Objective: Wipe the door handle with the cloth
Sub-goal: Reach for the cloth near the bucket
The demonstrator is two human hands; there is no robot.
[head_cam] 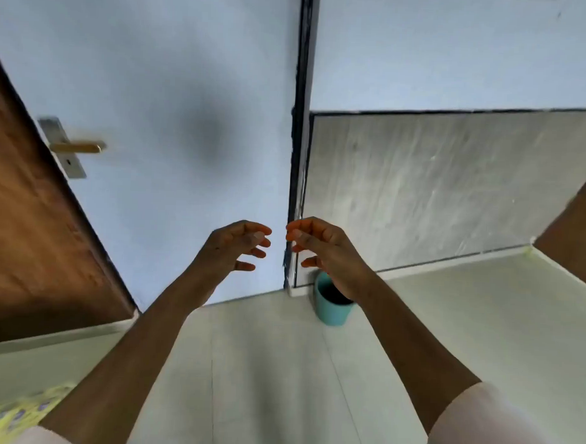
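A brass lever door handle (78,147) on a silver plate (62,147) sticks out from the edge of a brown wooden door (29,232) at the far left. My left hand (236,246) and my right hand (320,247) hover side by side in the middle of the view, well right of the handle and lower. Both hands have curled, spread fingers and hold nothing. A yellow patterned fabric (16,411) shows at the bottom left corner; I cannot tell whether it is the cloth.
A teal cup (332,306) stands on the pale floor at the wall corner, partly behind my right wrist. A dark vertical strip (300,122) divides the light blue wall from a grey tiled panel (435,187). Another brown surface (573,231) is at the right edge.
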